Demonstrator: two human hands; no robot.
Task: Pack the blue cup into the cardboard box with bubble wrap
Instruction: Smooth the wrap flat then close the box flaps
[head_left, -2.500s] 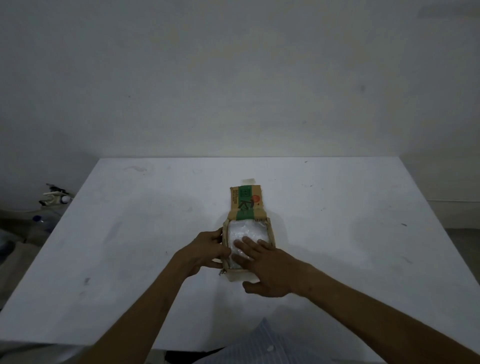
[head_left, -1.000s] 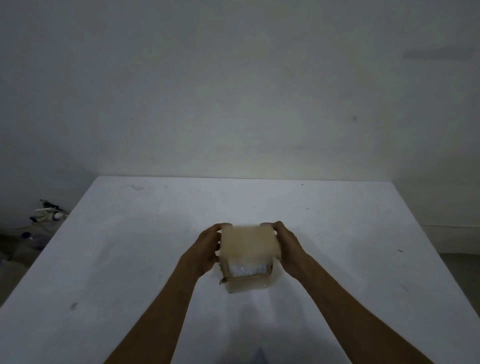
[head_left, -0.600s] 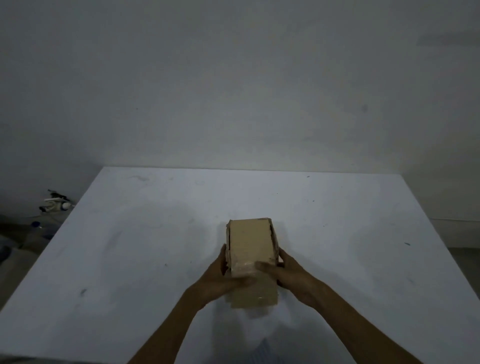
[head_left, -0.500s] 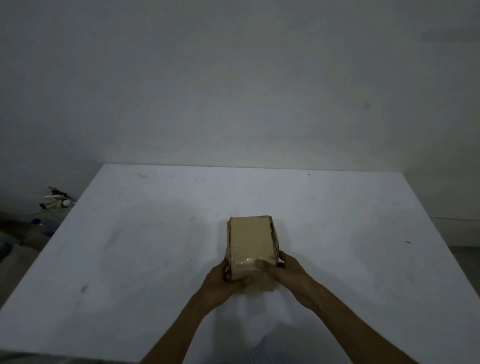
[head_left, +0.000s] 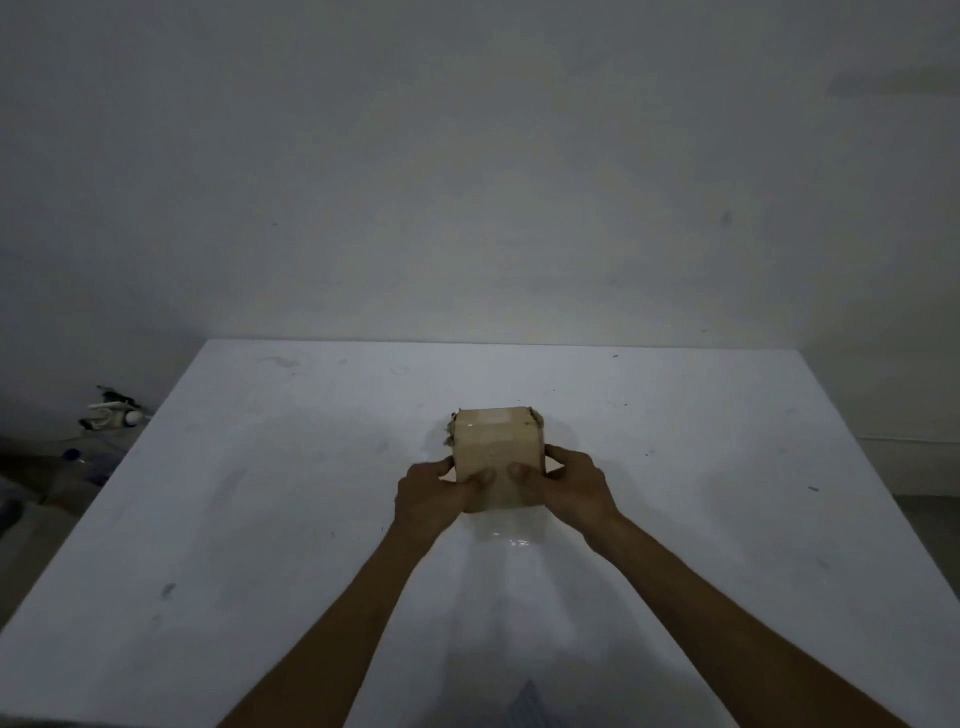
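A small brown cardboard box (head_left: 496, 447) stands closed on the white table (head_left: 260, 493), near the middle. My left hand (head_left: 434, 493) grips its near left side, thumb on the front face. My right hand (head_left: 571, 488) grips the near right side in the same way, thumb on the front. Both thumbs press against the box's near face. The blue cup and the bubble wrap are hidden inside the box.
A plain grey wall (head_left: 467, 182) rises behind the table's far edge. Off the table's left side, some clutter with white cables (head_left: 109, 415) lies on the floor. A bit of striped shirt (head_left: 530, 706) shows at the bottom.
The open box with bubble wrap showing was lifted, its flap closed, and turned over. It now stands closed on the table, both hands holding its near sides.
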